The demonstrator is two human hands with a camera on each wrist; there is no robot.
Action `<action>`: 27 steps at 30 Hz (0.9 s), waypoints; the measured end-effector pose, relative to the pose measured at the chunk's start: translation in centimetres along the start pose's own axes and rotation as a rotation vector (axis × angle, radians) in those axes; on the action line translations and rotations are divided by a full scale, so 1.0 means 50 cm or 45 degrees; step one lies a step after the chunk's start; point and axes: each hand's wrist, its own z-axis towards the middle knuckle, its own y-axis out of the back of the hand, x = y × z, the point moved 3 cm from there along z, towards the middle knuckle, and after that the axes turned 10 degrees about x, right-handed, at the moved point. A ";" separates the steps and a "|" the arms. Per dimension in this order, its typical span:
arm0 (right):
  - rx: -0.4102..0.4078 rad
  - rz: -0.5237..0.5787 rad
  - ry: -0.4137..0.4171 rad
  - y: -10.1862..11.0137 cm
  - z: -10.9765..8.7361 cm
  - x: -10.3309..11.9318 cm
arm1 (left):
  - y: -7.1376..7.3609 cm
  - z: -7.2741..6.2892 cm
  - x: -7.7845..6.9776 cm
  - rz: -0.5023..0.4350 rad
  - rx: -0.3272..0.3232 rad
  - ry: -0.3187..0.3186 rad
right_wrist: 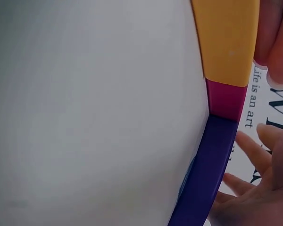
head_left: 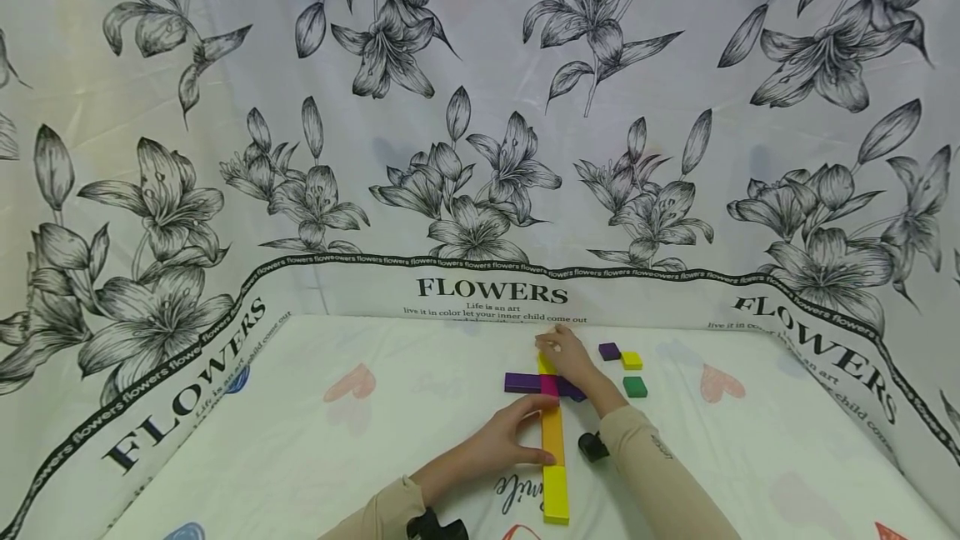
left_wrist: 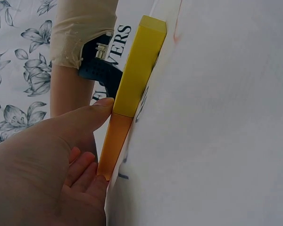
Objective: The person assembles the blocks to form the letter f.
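Observation:
A cross of coloured blocks lies on the table. Its long line has a yellow block (head_left: 556, 494) nearest, then an orange block (head_left: 552, 433), a magenta block (head_left: 550, 386) and a far yellow block (head_left: 547, 365). Purple blocks (head_left: 521, 382) reach out both sides of the magenta. My left hand (head_left: 495, 440) holds the orange block with thumb and finger spread along it, the thumb (left_wrist: 104, 104) right at the yellow joint. My right hand (head_left: 567, 355) is at the far yellow block, partly covering it. In the right wrist view its fingers are spread behind a purple block (right_wrist: 207, 165).
To the right of the cross lie a small purple block (head_left: 609, 352), a small yellow block (head_left: 632, 360) and a green block (head_left: 634, 387). A black wrist mount (head_left: 592, 447) hangs by the right forearm. A flower-printed curtain (head_left: 480, 190) stands behind the table.

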 end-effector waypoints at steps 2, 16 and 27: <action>-0.002 0.014 -0.013 0.001 -0.002 0.000 | 0.000 0.000 0.000 -0.004 0.001 -0.003; -0.229 0.081 -0.102 0.053 -0.024 -0.032 | -0.001 0.004 0.000 -0.004 -0.010 0.050; -0.261 -0.070 -0.222 0.116 -0.075 -0.087 | -0.003 0.001 0.000 -0.020 -0.023 0.096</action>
